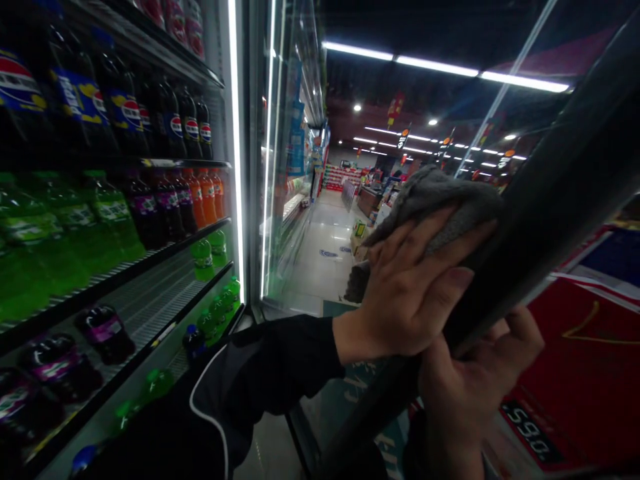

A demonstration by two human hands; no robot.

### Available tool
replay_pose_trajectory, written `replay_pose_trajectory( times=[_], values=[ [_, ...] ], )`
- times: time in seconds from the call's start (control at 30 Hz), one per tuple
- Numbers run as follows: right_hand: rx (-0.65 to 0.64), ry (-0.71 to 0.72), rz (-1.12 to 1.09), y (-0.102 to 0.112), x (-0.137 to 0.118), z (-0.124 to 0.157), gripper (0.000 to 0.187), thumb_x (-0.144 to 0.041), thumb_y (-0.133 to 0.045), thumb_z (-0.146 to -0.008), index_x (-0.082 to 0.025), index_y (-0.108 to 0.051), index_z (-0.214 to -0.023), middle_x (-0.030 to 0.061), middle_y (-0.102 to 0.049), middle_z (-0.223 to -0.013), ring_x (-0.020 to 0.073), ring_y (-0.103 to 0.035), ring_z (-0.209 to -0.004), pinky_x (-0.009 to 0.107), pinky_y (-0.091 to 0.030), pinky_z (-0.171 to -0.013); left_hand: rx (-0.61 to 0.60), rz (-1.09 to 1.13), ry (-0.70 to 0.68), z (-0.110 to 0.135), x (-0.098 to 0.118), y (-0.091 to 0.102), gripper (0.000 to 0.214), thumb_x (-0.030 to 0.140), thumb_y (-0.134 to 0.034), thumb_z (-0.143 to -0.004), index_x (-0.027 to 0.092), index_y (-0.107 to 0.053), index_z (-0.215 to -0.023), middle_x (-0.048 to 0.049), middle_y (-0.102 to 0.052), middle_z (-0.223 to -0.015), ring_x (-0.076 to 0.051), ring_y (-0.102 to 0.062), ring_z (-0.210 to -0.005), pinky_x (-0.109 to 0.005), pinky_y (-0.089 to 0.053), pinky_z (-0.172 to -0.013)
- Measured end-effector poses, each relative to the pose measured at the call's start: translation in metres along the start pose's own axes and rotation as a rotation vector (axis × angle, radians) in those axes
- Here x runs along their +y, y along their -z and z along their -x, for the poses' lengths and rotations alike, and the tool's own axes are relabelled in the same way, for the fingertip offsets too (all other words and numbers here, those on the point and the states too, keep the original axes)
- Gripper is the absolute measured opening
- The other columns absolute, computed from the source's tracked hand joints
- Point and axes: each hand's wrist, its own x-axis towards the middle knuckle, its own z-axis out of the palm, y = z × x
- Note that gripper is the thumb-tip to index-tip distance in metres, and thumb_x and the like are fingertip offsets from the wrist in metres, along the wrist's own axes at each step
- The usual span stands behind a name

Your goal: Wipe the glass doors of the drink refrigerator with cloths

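Head view: left hand (410,293), fingers (425,247) spread, presses grey cloth (430,207) on the dark cooler door handle (550,200); right hand (475,380) clamps the handle, fingers (520,340) curled.

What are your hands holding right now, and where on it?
The left hand presses a grey cloth against the dark cooler-door handle; the right hand grips that handle lower down, fingers wrapped around it.

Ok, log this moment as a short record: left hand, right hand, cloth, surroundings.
left hand: presses the cloth against the handle
right hand: wraps the black door handle lower down
cloth: grey cloth, folded over the handle
surroundings: Pepsi bottles and green soda bottles on cooler shelves; supermarket aisle beyond
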Motion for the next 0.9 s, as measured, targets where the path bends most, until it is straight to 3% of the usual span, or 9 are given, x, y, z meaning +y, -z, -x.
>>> replay_pose_trajectory(
  times=[0.13,0.27,0.4,0.53,0.63,0.7,0.77,0.9],
  values=[
    [0.0,0.066,0.016,0.002,-0.001,0.0,0.076,-0.027,-0.096,-0.071,-0.026,-0.051,-0.132,0.0023,-0.065,-0.121,0.0191,-0.071,-0.099,0.033,-0.056,-0.083,0.054,-0.159,0.009,-0.007,-0.038,-0.008,0.068,0.063,-0.025,-0.117,0.027,-0.056,-0.166,-0.0095,-0.039,-0.185,-0.032,-0.036,-0.172,-0.058,-0.034,-0.139],
    [-0.011,0.087,-0.015,0.002,-0.004,0.0,0.076,-0.023,-0.097,-0.072,-0.026,-0.054,-0.135,-0.0002,-0.066,-0.114,0.0164,-0.069,-0.087,0.029,-0.055,-0.071,0.111,-0.197,0.009,-0.013,-0.082,-0.006,0.069,0.065,-0.029,-0.116,0.024,-0.051,-0.167,-0.0148,-0.04,-0.183,-0.032,-0.034,-0.173,-0.056,-0.03,-0.142],
    [0.012,0.098,-0.02,0.0,-0.006,0.0,0.073,-0.019,-0.097,-0.072,-0.027,-0.058,-0.134,0.0002,-0.067,-0.116,0.0168,-0.069,-0.091,0.029,-0.057,-0.072,0.157,-0.216,0.072,-0.021,-0.144,0.011,0.069,0.068,-0.027,-0.116,0.029,-0.045,-0.17,-0.0127,-0.039,-0.184,-0.026,-0.033,-0.175,-0.052,-0.026,-0.146],
    [0.018,0.138,-0.011,0.0,-0.003,-0.001,0.074,-0.019,-0.098,-0.07,-0.029,-0.063,-0.134,0.0015,-0.066,-0.12,0.0184,-0.068,-0.095,0.031,-0.06,-0.073,0.21,-0.234,0.227,-0.025,-0.218,0.037,0.085,0.083,-0.024,-0.108,0.03,-0.047,-0.17,-0.009,-0.041,-0.183,-0.026,-0.031,-0.176,-0.05,-0.023,-0.148],
    [0.008,0.143,0.003,0.002,-0.001,-0.003,0.076,-0.021,-0.098,-0.07,-0.029,-0.062,-0.136,0.0017,-0.064,-0.117,0.0181,-0.068,-0.094,0.03,-0.06,-0.073,0.236,-0.209,0.351,-0.02,-0.256,0.054,0.092,0.088,-0.024,-0.105,0.028,-0.049,-0.169,-0.0087,-0.042,-0.182,-0.026,-0.033,-0.175,-0.047,-0.023,-0.148],
    [0.016,0.108,0.008,0.002,-0.001,-0.003,0.077,-0.026,-0.099,-0.07,-0.027,-0.059,-0.136,0.0018,-0.064,-0.114,0.0184,-0.069,-0.093,0.031,-0.06,-0.073,0.233,-0.199,0.409,-0.015,-0.264,0.06,0.089,0.082,-0.026,-0.108,0.022,-0.048,-0.169,-0.0132,-0.042,-0.182,-0.027,-0.034,-0.175,-0.048,-0.022,-0.148],
    [0.039,0.059,0.009,0.002,0.0,-0.003,0.078,-0.031,-0.1,-0.068,-0.026,-0.056,-0.133,0.0015,-0.064,-0.112,0.018,-0.068,-0.091,0.03,-0.058,-0.071,0.242,-0.188,0.496,-0.009,-0.258,0.06,0.081,0.073,-0.031,-0.112,0.018,-0.046,-0.169,-0.016,-0.042,-0.181,-0.028,-0.034,-0.175,-0.05,-0.021,-0.148],
    [0.046,0.015,0.013,0.002,0.003,0.0,0.081,-0.032,-0.1,-0.066,-0.026,-0.054,-0.132,-0.0005,-0.065,-0.108,0.0152,-0.067,-0.08,0.028,-0.054,-0.067,0.308,-0.121,0.679,0.005,-0.212,0.038,0.066,0.054,-0.032,-0.117,0.019,-0.042,-0.171,-0.0143,-0.039,-0.184,-0.025,-0.028,-0.177,-0.051,-0.016,-0.148]
  ],
)
